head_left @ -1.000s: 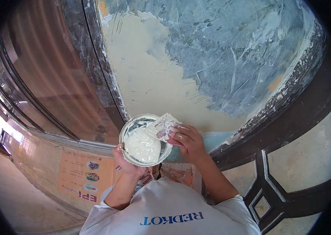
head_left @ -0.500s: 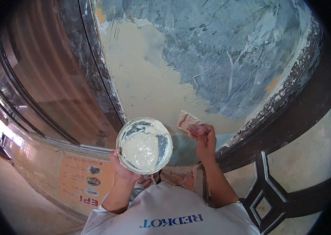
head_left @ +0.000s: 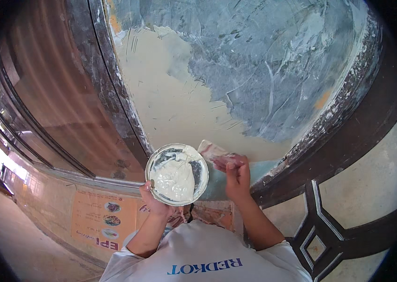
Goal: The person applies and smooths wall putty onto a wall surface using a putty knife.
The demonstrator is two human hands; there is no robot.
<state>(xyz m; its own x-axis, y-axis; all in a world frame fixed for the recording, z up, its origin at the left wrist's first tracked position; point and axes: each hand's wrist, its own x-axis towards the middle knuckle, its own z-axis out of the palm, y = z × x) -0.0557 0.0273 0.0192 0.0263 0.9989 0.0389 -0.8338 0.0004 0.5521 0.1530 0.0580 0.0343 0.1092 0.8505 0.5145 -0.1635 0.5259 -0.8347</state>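
Observation:
My left hand (head_left: 157, 201) grips the rim of a round, shallow metal pan (head_left: 202, 175) from its lower left side. Thick, wet, cream-coloured putty (head_left: 172, 181) covers most of the pan's inside. In my right hand (head_left: 237, 176) is a flat scraper (head_left: 213, 151) smeared with putty, its blade edge close to the pan's right rim; whether they touch I cannot tell. Beyond both hands rises a wall panel (head_left: 250, 70), blue-grey and streaked. A smooth cream coat (head_left: 163, 101) covers its left and lower part, ending in a ragged edge.
Dark, paint-spattered frames border the panel on the left (head_left: 107, 80) and right (head_left: 323, 122). A brown curtain-like surface (head_left: 53, 80) lies farther left. Orange printed sheets (head_left: 100, 216) are at the lower left. A dark patterned panel (head_left: 330, 221) with pale sections is at the lower right.
My right hand has moved left, bringing the scraper next to the pan. The pan has shifted slightly to the right, and the putty in it sits a little differently.

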